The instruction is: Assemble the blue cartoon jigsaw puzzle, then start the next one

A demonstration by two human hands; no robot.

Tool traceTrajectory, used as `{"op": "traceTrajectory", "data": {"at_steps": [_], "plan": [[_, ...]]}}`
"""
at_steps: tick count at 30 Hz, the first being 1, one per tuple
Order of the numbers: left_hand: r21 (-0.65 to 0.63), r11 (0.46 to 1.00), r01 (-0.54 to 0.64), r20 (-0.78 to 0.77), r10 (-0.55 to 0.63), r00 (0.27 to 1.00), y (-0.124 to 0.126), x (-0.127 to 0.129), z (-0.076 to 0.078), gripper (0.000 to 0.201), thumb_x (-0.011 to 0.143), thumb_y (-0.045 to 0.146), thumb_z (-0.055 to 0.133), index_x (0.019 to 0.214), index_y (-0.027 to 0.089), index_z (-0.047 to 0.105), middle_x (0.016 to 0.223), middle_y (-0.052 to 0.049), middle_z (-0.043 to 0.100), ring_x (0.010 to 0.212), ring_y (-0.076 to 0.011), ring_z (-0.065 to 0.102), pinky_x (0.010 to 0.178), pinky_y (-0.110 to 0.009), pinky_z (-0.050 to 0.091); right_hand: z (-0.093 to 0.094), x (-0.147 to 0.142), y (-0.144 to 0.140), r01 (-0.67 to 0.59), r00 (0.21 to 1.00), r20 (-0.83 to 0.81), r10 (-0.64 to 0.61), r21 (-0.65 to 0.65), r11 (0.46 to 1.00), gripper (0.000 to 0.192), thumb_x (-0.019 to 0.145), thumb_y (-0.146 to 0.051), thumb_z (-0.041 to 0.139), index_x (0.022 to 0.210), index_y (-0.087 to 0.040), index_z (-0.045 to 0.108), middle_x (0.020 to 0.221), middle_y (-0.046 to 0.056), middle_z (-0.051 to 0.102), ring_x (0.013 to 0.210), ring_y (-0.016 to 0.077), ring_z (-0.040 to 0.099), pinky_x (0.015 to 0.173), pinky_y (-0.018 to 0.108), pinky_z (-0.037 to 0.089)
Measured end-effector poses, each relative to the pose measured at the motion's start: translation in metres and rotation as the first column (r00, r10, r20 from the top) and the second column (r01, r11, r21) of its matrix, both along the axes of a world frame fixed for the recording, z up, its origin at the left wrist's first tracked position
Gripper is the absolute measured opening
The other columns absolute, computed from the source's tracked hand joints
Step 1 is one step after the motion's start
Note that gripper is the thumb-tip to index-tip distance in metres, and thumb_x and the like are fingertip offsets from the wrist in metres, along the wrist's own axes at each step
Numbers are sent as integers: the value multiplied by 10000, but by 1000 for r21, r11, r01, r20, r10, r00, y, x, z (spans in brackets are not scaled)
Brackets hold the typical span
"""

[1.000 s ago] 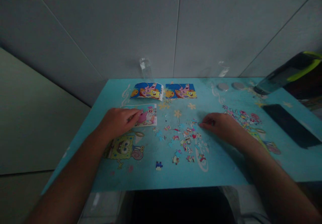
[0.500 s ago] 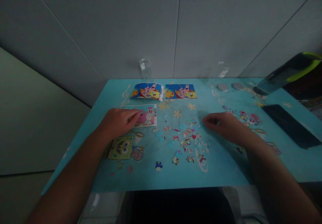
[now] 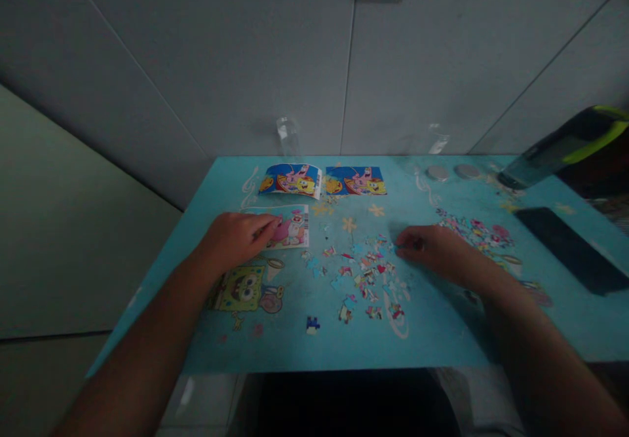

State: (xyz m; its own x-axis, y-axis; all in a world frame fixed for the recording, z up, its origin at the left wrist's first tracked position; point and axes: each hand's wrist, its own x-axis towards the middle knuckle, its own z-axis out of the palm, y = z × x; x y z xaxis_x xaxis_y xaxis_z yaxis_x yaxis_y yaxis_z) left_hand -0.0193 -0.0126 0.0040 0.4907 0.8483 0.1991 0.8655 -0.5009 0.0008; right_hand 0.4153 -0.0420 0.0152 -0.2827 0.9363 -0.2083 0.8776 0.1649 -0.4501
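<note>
My left hand (image 3: 244,237) has its fingers curled around the left part of a pink and blue picture card (image 3: 296,226) with a barcode on its right edge. The hand covers much of that card. Across the table, the thumb and fingers of my right hand (image 3: 417,244) are pinched together at the right edge of a loose spread of small jigsaw pieces (image 3: 367,270). A light blue piece shows right at those fingertips; whether it is gripped I cannot make out. One dark blue and white jigsaw piece (image 3: 312,324) lies apart near the front edge.
Two cartoon pictures, one curled (image 3: 291,180) and one flat (image 3: 356,181), lie at the back. Another heap of jigsaw pieces (image 3: 479,230) is beyond my right hand. Further right are a dark phone-like slab (image 3: 572,248), a bottle (image 3: 550,145) and two round lids (image 3: 437,173).
The view has shifted slightly. My right hand has come down a little toward the light blue piece at its fingertips. My left hand stays on the picture card.
</note>
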Motion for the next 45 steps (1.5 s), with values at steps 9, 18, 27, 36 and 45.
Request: {"op": "traceTrajectory", "data": {"at_steps": [9, 18, 27, 36, 45], "plan": [[-10, 1000, -10, 2, 10, 1000, 0, -1, -1, 439, 1032, 482, 387, 1106, 272, 766, 975, -25, 797, 828, -216, 729, 720, -319, 494, 2, -4, -1, -33, 999, -4, 33, 1, 999, 192, 882, -343, 625, 1005, -284, 759, 859, 6, 760, 727, 183, 696, 693, 308, 520], [-25, 1000, -9, 6, 10, 1000, -1, 1, 2, 414, 1030, 463, 400, 1105, 270, 759, 979, -29, 796, 818, -210, 728, 713, -308, 493, 7, -13, -6, -76, 995, -65, 82, 92, 993, 213, 919, -359, 599, 1009, -255, 761, 904, 28, 765, 758, 188, 691, 716, 311, 526], [-9, 1000, -6, -7, 6, 1000, 0, 0, 1, 431, 1030, 472, 392, 1101, 272, 766, 961, -33, 796, 817, -220, 727, 693, -310, 494, 9, -24, -7, -116, 990, -50, 130, 229, 967, 188, 923, -265, 574, 940, -235, 759, 925, 50, 754, 791, 196, 688, 758, 330, 525], [-27, 1000, 5, 81, -3, 997, -1, 3, 3, 403, 1015, 468, 431, 1087, 277, 778, 950, -32, 797, 816, -213, 730, 717, -301, 509, -12, -48, -6, -131, 966, -157, 206, 390, 912, 293, 974, -274, 553, 1203, -220, 727, 1067, 110, 685, 996, 252, 658, 929, 423, 534], [-25, 1000, 16, 154, -12, 988, -3, 6, 6, 374, 999, 449, 459, 1038, 282, 791, 881, -29, 795, 796, -204, 731, 687, -286, 513, -16, -54, -5, -87, 969, -183, 163, 365, 927, 216, 937, -272, 607, 1101, -224, 739, 1045, 101, 694, 980, 254, 662, 923, 423, 532]]}}
